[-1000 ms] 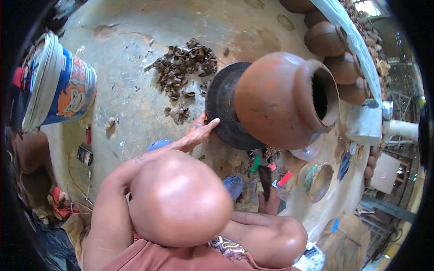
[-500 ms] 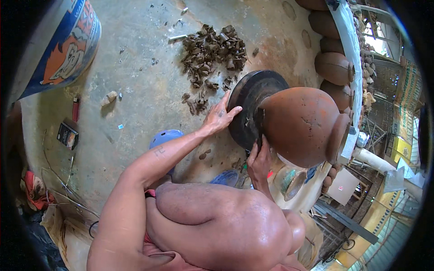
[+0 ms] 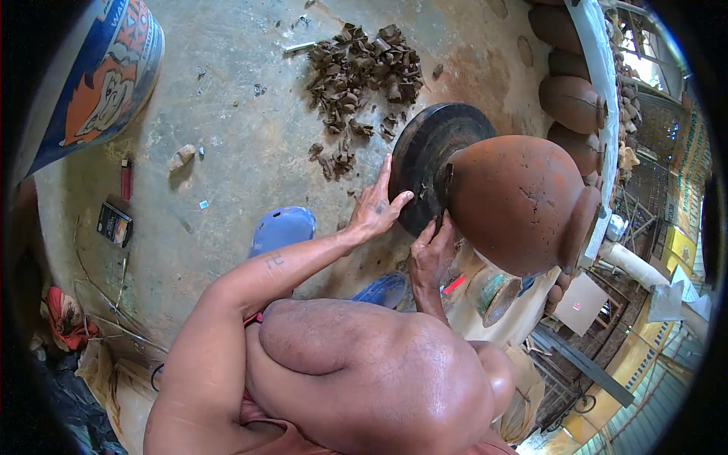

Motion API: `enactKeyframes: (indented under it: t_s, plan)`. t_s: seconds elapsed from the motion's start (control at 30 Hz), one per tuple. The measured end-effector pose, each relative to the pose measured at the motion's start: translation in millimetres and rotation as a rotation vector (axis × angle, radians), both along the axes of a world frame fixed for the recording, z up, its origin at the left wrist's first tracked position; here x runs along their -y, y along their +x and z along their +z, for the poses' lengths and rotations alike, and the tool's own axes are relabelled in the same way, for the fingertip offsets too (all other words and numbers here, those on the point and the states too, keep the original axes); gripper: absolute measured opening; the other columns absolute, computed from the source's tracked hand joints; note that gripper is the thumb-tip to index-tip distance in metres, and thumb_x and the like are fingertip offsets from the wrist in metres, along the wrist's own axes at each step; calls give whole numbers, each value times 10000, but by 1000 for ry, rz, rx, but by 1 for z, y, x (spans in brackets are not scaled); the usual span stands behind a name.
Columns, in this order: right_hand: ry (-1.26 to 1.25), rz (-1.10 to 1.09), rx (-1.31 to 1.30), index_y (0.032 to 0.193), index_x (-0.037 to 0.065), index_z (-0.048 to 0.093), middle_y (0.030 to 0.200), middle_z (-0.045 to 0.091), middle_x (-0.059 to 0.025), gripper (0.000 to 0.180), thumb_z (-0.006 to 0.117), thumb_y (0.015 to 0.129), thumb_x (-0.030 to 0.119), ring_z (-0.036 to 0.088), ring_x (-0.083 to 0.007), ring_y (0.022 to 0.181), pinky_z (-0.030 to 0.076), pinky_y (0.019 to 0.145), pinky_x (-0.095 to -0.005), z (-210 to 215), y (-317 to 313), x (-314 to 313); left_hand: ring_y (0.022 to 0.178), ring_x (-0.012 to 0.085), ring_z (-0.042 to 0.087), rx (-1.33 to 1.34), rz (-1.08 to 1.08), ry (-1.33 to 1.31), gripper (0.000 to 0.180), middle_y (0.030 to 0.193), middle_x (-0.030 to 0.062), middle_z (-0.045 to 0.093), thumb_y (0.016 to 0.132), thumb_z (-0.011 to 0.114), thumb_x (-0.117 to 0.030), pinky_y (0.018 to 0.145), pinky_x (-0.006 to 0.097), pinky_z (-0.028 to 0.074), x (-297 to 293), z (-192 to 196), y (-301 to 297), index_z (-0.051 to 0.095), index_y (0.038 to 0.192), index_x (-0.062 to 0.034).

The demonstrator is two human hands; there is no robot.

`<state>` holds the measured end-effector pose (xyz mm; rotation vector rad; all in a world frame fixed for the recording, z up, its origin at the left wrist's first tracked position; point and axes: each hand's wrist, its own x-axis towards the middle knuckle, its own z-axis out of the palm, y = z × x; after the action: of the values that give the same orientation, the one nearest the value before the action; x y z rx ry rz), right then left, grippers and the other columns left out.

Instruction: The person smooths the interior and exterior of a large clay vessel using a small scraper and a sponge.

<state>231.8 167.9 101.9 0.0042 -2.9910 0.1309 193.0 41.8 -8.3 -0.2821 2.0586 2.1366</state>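
Clay pot (image 3: 523,205): reddish brown and round-bellied, just up and to the right of the right fingers (image 3: 446,230); its base sits over the black disc (image 3: 415,163), its thick rim faces away from the fingers, and rough pits mark its side.
Black disc: right beside the left fingers (image 3: 385,176), between them and the pot.
Left fingers: extended and laid against the disc's near edge, thumb spread apart from the index, clasping nothing.
Right fingers: pinched around a dark thin piece (image 3: 438,220), low by the pot's base; much of it is hidden, so its full shape cannot be told.
Dark strip (image 3: 449,180): along the pot's base, just above the right fingers; whether it joins the thin piece cannot be told.
Brown shavings (image 3: 364,72): heaped on the floor (image 3: 243,106) beyond the left fingers, with a white stick (image 3: 300,47) at the heap's left.
Blue sandal (image 3: 284,227): left of and below the left fingers, beside the forearm.
Red strip (image 3: 454,285): just below the right fingers.
Bowl (image 3: 493,298): greenish outside, below and right of the right fingers.
Brown pots (image 3: 572,104): in a row, well apart, up and right of both hands' fingers.
Bucket (image 3: 114,83): blue and white, far up and left of the left fingers.
Red lighter (image 3: 126,179): well left of the left fingers, near a black pack (image 3: 114,224).
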Motion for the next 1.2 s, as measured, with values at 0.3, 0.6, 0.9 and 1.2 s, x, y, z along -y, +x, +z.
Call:
enactKeyframes:
  t_s: [0.3,0.6,0.9,1.2]
  plan:
    - [-41,3,94,1395,-21,575,1255,689,-300,377,582,1044,116,697,-485,1092,577,911,-535,-1,-2,-14,1239,508,654,145,-128,31,1019,1357,371,643,982,719,-402,1085,514,495,15,16,-9,105,1707,-32]
    - [21,170,112,1358,-21,612,1224,698,-305,346,568,1046,123,709,-488,1066,588,890,-549,11,10,-55,1388,476,564,55,-155,-52,930,1547,266,552,938,735,-402,1204,497,426,40,15,-81,259,1706,-182]
    - [41,270,152,1366,-8,610,1231,696,-303,358,566,1054,159,704,-490,1067,585,893,-548,9,17,-99,1318,453,616,-118,-266,-279,719,1449,218,652,981,664,-366,1145,535,478,39,19,-160,400,1650,-343]
    - [-85,254,189,1358,-30,597,1175,694,-293,345,585,1042,109,708,-468,1026,576,880,-530,24,32,-105,1630,396,216,-737,-590,-710,623,1633,87,495,822,740,-118,1192,826,251,15,34,-149,687,1434,-218]
